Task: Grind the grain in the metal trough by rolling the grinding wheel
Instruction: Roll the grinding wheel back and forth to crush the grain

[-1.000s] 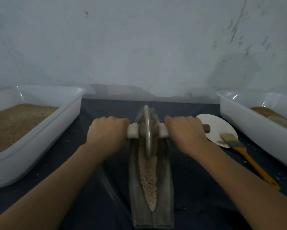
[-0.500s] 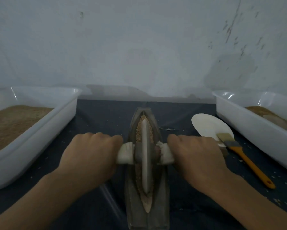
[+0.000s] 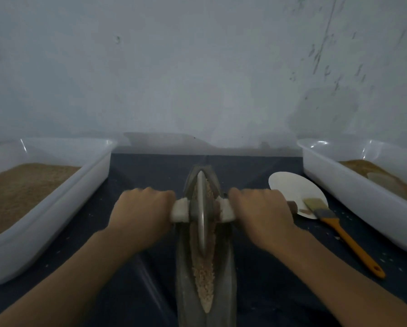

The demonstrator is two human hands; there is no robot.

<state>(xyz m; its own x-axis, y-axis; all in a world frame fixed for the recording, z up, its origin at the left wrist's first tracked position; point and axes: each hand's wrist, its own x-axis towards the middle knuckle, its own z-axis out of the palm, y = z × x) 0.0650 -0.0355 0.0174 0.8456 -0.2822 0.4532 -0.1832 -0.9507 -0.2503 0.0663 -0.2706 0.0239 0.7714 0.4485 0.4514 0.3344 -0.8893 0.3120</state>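
A long, boat-shaped metal trough (image 3: pixel 228 267) lies on the dark table, pointing away from me. Pale crushed grain (image 3: pixel 203 282) fills its groove. The metal grinding wheel (image 3: pixel 201 211) stands upright in the groove, in the far half of the trough. My left hand (image 3: pixel 141 215) grips the left end of the wheel's axle handle beside a white wrapped section. My right hand (image 3: pixel 261 215) grips the right end, whose brown tip pokes out past my fist.
A white plastic tub (image 3: pixel 56 208) of brown grain stands at the left. Another white tub (image 3: pixel 353 192) with brown material is at the right. Between the trough and the right tub lie a white plate (image 3: pixel 289 187) and an orange-handled brush (image 3: pixel 339 232). A grey wall rises behind.
The wheel rolled toward me from the far end to mid-trough, then back away. Both hands kept their grip on the handle throughout.
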